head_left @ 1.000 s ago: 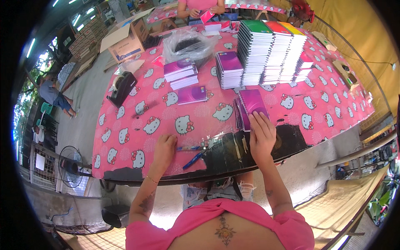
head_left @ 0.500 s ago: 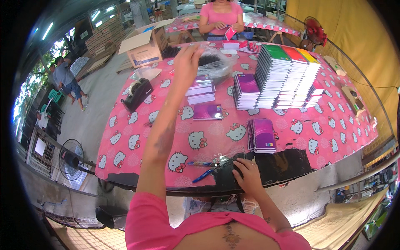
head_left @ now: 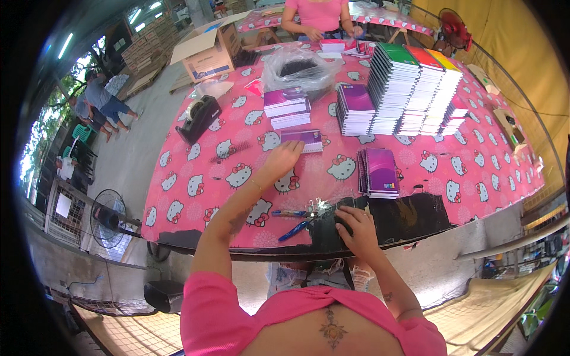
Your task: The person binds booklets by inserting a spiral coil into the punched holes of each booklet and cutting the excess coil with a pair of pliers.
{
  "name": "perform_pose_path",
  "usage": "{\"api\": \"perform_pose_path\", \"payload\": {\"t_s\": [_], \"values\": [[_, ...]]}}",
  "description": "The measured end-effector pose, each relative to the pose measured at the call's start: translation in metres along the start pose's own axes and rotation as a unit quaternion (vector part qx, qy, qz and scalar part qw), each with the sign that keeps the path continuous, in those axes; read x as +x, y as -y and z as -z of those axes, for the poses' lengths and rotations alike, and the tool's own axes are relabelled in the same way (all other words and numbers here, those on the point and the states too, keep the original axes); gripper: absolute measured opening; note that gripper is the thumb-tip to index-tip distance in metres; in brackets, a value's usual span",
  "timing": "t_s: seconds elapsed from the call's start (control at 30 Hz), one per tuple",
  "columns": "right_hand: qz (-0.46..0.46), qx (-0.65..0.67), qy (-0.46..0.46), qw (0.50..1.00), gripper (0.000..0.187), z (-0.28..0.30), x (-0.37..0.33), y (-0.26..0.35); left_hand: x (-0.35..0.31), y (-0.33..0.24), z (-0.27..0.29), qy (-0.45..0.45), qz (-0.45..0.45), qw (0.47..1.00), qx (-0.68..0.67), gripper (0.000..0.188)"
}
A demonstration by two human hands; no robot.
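Note:
A purple notebook (head_left: 310, 138) lies flat near the middle of the table, its white page edge toward me. My left hand (head_left: 284, 159) is at its near left edge, fingers close together over the cover; the fingertips' undersides are hidden. My right hand (head_left: 358, 227) rests with fingers apart on the dark bare patch at the near table edge. Left of it lie a blue pen (head_left: 295, 230) and another pen-like item (head_left: 289, 213). A small stack of spiral-bound purple notebooks (head_left: 380, 172) sits beyond my right hand. More purple notebooks (head_left: 285, 101) are piled behind the single one.
Tall notebook stacks (head_left: 395, 77) with green, red and yellow covers stand at the far right. A clear plastic bag of black items (head_left: 298, 68), a tape dispenser (head_left: 199, 118) and an open carton (head_left: 211, 53) are farther left. Across the table stands another person (head_left: 319, 15).
My left hand has come down from beside the plastic bag to the single purple notebook. My right hand stays at the near edge. The person opposite has lowered their hands.

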State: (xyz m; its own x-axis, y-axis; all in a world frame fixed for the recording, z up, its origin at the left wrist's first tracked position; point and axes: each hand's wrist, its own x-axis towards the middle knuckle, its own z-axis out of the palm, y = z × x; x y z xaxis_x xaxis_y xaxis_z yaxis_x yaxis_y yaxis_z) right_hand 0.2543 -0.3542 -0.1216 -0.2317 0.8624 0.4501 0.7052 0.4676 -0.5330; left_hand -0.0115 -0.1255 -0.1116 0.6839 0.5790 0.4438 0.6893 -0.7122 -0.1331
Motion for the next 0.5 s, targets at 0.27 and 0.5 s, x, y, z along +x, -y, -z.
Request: {"api": "perform_pose_path", "payload": {"t_s": [0.27, 0.5], "values": [[-0.040, 0.099, -0.031, 0.994, 0.042, 0.004, 0.007, 0.008, -0.009, -0.027, -0.009, -0.009, 0.065, 0.998, -0.023, 0.037], [-0.031, 0.085, -0.010, 0.996, 0.039, -0.003, 0.004, 0.005, 0.010, -0.011, 0.003, -0.050, 0.043, 0.998, -0.009, 0.055]]}}
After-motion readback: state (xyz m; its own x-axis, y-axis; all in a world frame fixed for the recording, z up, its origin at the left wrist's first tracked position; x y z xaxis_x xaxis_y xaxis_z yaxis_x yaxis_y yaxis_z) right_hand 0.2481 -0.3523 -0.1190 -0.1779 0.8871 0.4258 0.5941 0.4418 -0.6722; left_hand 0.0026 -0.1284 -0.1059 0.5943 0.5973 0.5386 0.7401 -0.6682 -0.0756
